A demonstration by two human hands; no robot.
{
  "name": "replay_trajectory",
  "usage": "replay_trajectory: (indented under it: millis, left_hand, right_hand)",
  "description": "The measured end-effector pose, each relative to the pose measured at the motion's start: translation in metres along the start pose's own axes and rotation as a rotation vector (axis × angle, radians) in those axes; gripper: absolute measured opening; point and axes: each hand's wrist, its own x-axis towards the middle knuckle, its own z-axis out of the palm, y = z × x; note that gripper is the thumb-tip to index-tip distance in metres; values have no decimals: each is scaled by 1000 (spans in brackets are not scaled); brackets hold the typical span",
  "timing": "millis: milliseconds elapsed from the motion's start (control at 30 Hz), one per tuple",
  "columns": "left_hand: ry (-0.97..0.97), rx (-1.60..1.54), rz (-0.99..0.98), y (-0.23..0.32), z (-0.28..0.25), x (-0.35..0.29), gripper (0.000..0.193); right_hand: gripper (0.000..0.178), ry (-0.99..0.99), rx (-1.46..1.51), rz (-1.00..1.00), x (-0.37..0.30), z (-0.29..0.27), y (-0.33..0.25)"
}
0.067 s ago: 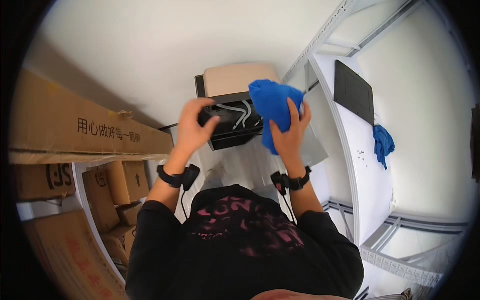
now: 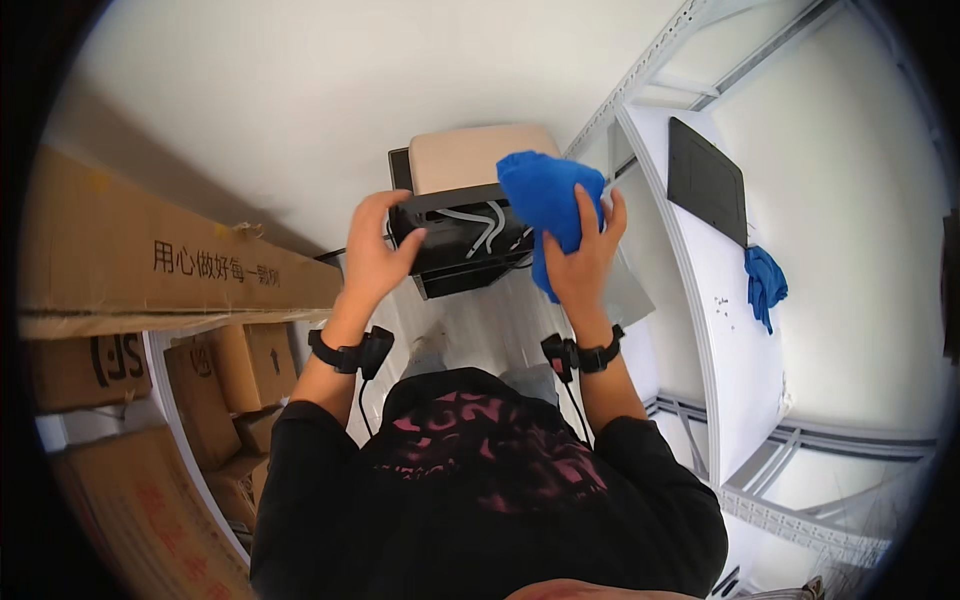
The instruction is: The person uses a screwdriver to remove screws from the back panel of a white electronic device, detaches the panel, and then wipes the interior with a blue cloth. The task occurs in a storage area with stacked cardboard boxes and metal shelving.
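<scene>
Blue cloth (image 2: 545, 195) in right hand (image 2: 583, 270) (left hand (image 2: 376, 255) at black box (image 2: 448, 234))

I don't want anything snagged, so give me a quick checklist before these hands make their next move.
1. Blue cloth gripped by the right hand: ok, between thumb and fingers.
2. Right hand free: not ok, the cloth occupies it.
3. Left hand firmly on the left end of the black case: cannot tell; thumb and fingers frame that end, but contact is unclear.
4. Grey tubes clear of the left hand: ok, they lie to its right.
5. Second blue cloth away from both hands: ok, at the white shelf.
</scene>
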Motion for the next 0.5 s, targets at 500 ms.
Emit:
replay_trajectory:
  millis: [500]
  left_hand:
    - [-282, -346, -429, -76, 0, 5, 34]
  right_hand:
    - [57, -307, -178, -219, 14, 67, -87]
